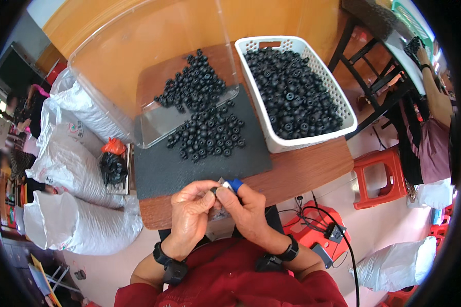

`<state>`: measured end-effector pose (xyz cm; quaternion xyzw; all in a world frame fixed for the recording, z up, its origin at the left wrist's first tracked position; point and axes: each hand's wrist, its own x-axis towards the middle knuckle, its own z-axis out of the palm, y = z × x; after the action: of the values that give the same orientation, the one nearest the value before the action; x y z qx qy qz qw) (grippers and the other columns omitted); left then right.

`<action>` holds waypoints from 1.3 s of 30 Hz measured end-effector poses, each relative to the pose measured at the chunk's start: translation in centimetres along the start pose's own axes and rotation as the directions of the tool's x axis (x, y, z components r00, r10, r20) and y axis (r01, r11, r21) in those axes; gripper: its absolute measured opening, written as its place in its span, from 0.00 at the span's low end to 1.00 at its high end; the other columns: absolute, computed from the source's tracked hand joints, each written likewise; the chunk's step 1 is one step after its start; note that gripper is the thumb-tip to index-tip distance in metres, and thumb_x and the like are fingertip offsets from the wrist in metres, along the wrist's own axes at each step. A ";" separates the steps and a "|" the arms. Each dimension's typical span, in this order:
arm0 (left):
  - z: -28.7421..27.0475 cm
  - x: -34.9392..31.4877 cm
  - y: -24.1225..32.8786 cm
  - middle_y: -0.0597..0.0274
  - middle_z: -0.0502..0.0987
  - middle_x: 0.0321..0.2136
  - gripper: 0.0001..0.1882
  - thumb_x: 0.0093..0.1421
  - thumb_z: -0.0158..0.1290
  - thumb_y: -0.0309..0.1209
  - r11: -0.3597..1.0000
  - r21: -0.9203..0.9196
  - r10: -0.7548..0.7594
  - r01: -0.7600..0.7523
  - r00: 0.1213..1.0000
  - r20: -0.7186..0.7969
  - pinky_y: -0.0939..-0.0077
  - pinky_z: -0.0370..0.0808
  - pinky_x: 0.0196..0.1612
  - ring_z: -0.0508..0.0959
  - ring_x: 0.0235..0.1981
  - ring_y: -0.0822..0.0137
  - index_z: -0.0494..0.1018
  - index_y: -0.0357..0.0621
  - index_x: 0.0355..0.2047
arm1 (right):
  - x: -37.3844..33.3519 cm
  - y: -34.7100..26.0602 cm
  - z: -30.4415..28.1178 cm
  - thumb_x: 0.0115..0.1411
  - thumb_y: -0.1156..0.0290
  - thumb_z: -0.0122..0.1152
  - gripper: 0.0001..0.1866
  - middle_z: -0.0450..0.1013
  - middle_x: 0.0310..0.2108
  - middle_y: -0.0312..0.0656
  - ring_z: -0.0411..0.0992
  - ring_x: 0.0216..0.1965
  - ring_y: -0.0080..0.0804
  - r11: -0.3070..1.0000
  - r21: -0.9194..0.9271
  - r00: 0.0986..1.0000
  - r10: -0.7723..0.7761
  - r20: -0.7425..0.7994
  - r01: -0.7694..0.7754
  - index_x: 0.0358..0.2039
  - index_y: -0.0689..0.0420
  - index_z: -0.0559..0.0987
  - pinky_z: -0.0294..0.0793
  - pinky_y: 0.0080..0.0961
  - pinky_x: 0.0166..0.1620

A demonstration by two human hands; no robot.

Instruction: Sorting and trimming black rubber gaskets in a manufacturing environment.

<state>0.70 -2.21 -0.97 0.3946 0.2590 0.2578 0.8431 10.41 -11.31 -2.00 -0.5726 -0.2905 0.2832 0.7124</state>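
Note:
At the table's near edge, my left hand (188, 211) pinches a small round black part (213, 190) between thumb and fingertips. Close against it, my right hand (248, 215) is closed on a small blade-like tool (222, 181) with a metal tip. Something blue (234, 184) shows by the right index finger; whether it is a handle or a finger wrap I cannot tell. Beyond my hands, a pile of hollow black round parts (210, 134) lies on a dark grey mat (189, 176). More of these parts fill a white perforated basket (273, 145) at the right.
A clear plastic panel or box (102, 110) stands at the table's far left, its lower edge crossing the pile. White woven sacks (87, 225) line the left floor. A red stool (381, 176) and red box with cables (322, 225) are on the right; a person (430, 138) sits beyond.

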 end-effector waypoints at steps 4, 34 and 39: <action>1.2 0.6 0.4 0.58 0.78 0.30 0.12 0.56 0.58 0.26 0.999 0.041 0.023 -0.024 0.999 0.025 0.81 0.74 0.35 0.75 0.26 0.73 0.74 0.31 0.39 | -0.2 0.0 -0.4 0.61 0.71 0.58 0.09 0.72 0.21 0.36 0.66 0.24 0.15 0.999 -0.014 0.997 -0.037 -0.066 0.036 0.31 0.64 0.76 0.66 0.18 0.25; -6.0 8.1 3.5 0.57 0.71 0.22 0.11 0.46 0.62 0.26 -0.248 0.890 0.559 -0.383 0.694 0.454 0.69 0.70 0.30 0.73 0.26 0.59 0.75 0.38 0.32 | -0.6 2.0 -2.0 0.62 0.69 0.57 0.09 0.62 0.21 0.24 0.56 0.25 0.11 0.993 0.004 0.990 0.120 -0.079 -0.120 0.34 0.63 0.77 0.57 0.14 0.25; -6.0 8.2 3.9 0.57 0.70 0.23 0.12 0.43 0.62 0.25 -0.322 0.861 0.510 -0.394 0.694 0.508 0.66 0.70 0.31 0.73 0.29 0.56 0.74 0.38 0.30 | -0.6 1.9 -1.9 0.62 0.69 0.58 0.09 0.62 0.21 0.24 0.57 0.24 0.11 0.991 -0.010 0.987 0.135 -0.089 -0.136 0.33 0.63 0.76 0.57 0.14 0.25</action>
<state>1.95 8.33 -3.11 0.9214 0.2154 0.3086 0.0974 11.26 -12.69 -4.24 -0.6085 -0.2214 0.3031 0.6991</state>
